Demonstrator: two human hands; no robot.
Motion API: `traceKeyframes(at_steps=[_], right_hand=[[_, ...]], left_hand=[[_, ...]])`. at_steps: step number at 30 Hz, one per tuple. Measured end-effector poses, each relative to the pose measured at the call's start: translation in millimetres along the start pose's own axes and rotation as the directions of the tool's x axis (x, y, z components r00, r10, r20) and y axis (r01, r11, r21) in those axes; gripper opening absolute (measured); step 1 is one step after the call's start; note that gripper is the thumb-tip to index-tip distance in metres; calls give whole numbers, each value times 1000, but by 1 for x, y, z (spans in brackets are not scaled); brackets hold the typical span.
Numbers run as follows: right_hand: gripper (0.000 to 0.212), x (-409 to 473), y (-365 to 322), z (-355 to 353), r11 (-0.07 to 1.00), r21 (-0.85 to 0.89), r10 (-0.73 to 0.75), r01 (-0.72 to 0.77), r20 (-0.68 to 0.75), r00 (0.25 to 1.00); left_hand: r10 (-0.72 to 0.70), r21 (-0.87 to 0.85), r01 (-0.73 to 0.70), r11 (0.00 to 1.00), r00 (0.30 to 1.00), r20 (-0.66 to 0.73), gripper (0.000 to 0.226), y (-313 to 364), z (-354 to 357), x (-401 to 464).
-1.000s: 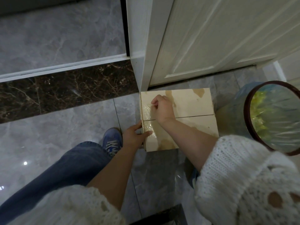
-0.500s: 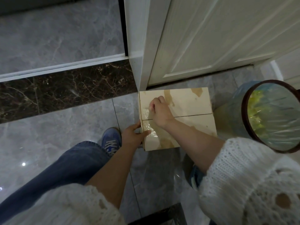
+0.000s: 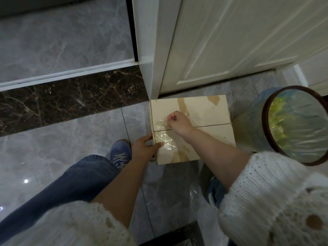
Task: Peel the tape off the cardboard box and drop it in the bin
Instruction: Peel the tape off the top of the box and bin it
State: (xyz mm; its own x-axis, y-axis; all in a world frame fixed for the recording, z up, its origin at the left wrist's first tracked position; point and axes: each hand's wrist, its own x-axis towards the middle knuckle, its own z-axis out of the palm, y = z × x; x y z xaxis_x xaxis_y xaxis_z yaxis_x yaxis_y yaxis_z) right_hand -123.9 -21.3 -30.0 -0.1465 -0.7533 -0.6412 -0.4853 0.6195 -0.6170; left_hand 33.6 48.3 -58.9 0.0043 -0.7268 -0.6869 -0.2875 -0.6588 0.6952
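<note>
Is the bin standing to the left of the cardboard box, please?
No, the bin stands to the right of the cardboard box.

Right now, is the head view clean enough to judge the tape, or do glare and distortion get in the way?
Head view: dim but sharp; wide-angle bends the white door; a glare spot on the grey floor tile; the clear wrinkled tape shines on the tan cardboard box, its edges faint under the right hand.
</note>
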Motion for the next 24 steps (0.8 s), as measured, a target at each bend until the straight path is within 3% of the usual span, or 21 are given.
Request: traceKeyframes(at_steps=[4, 9, 14, 17, 20, 24], right_hand=[[10, -2, -3, -2, 1000, -16, -9, 11, 84, 996], [16, -7, 5, -3, 996, 63, -62, 63, -25, 998], [18, -12, 6, -12, 990, 128, -60, 56, 30, 998], [18, -14, 9, -18, 989, -23, -147, 148, 55, 988], [31, -17, 13, -18, 925, -261, -272, 277, 56, 961], [28, -19, 14, -13, 869, -369, -353, 329, 3, 936]], left_hand=[[23, 16, -23, 1000, 1000, -16, 50, -2, 0, 1], [63, 55, -62, 997, 998, -16, 51, -3, -2, -1], [158, 103, -152, 983, 986, -51, 60, -2, -4, -8], [275, 178, -257, 950, 958, -80, 66, -3, -10, -7], [436, 334, -416, 846, 900, 16, 60, -1, -17, -2], [467, 414, -441, 796, 883, 43, 47, 5, -18, -1]])
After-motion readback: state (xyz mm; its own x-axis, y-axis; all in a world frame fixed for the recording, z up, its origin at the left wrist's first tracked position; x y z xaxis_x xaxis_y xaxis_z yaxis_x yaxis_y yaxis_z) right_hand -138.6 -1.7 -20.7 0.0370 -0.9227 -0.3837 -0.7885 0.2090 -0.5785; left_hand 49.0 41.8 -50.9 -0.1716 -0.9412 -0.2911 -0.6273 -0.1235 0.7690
